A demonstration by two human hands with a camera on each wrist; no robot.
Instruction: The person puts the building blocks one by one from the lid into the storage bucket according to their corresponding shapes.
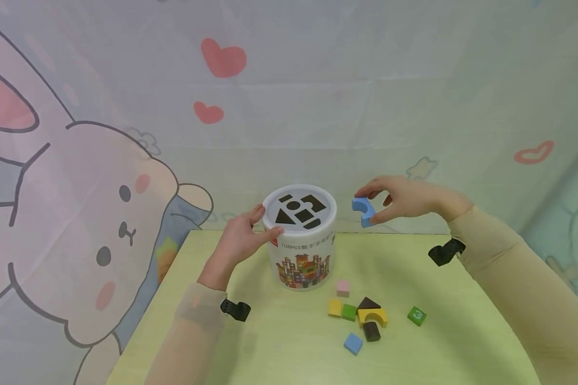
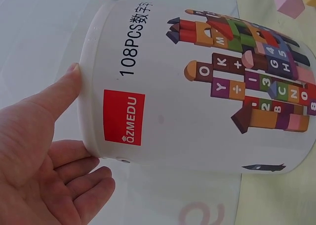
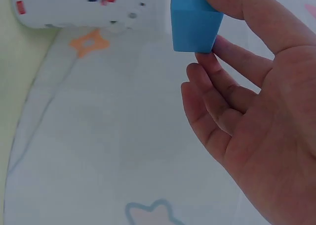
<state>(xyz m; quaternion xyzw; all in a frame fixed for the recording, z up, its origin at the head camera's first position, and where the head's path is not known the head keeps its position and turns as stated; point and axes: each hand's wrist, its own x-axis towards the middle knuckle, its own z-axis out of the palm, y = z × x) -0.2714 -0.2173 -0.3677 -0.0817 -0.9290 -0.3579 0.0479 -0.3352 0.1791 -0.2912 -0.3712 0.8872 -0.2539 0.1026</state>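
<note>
A white toy-block bucket point(image 1: 298, 243) stands at the table's back edge, its lid point(image 1: 326, 214) cut with several shaped holes. My left hand point(image 1: 238, 238) grips the lid's rim at the left, thumb at the front and fingers at the side. The left wrist view shows the thumb point(image 2: 61, 94) on the rim and the other fingers curled below it. Right of the bucket, at about lid height, my right hand point(image 1: 404, 198) pinches a blue arch block point(image 1: 365, 201) between thumb and fingers. The arch's cut-out faces the bucket. The right wrist view has the block point(image 3: 196, 29) end-on.
In front of the bucket on the table point(image 1: 279, 342) lie a pink cube point(image 1: 343, 288), a yellow block point(image 1: 334, 308), a green block point(image 1: 349, 312), a dark triangle point(image 1: 368, 303), a yellow arch point(image 1: 372, 312), a dark block point(image 1: 372, 331), a blue block point(image 1: 353, 343) and a green "3" block point(image 1: 416, 316).
</note>
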